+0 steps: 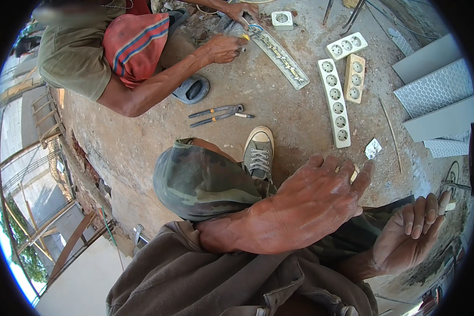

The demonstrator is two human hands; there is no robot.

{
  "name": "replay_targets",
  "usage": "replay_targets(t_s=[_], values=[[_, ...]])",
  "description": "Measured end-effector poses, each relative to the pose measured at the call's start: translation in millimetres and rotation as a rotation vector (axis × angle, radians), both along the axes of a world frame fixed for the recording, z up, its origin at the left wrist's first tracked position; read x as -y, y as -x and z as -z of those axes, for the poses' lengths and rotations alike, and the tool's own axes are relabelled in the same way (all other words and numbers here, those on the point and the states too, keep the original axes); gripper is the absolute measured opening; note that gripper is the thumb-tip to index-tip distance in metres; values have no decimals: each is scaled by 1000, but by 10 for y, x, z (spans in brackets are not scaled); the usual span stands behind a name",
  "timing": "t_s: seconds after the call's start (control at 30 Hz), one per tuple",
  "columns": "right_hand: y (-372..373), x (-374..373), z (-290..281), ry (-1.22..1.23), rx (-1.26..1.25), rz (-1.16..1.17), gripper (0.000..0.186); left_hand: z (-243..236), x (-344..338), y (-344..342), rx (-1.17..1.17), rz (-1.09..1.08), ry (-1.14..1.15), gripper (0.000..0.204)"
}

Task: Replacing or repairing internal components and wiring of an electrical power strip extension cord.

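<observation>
My left hand is raised over my lap, back upward and fingers bent. A small yellowish thing shows between those fingers, too hidden to name. To its right my right hand is palm up, fingers stretched close together; a small whitish piece appears beside the thumb tip, and I cannot tell whether it is held. Beyond my hands lie a long white power strip, a shorter white strip, a yellowed strip and a single socket. A crumpled white scrap lies nearest my left fingertips.
Opposite, a co-worker's hand has a yellow-handled tool at an opened power strip with metal inside; their other hand is at its end. Pincers lie before my shoe. Grey panels lean at right near a thin stick.
</observation>
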State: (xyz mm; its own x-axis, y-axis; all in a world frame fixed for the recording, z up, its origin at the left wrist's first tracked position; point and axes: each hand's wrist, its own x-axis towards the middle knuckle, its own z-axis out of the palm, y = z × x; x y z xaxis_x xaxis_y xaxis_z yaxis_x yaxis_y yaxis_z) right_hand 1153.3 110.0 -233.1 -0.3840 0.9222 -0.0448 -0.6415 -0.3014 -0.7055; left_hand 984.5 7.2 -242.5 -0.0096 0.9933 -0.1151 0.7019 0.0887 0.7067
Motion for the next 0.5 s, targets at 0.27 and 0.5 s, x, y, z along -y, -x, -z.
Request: replay_targets(t_s=[0.27,0.5], values=[[119,-31,30,10,-17,20,40,12,-48,88,26,1,21,64],[119,-70,91,-5,26,53,42,53,-71,50,62,-15,-23,67]])
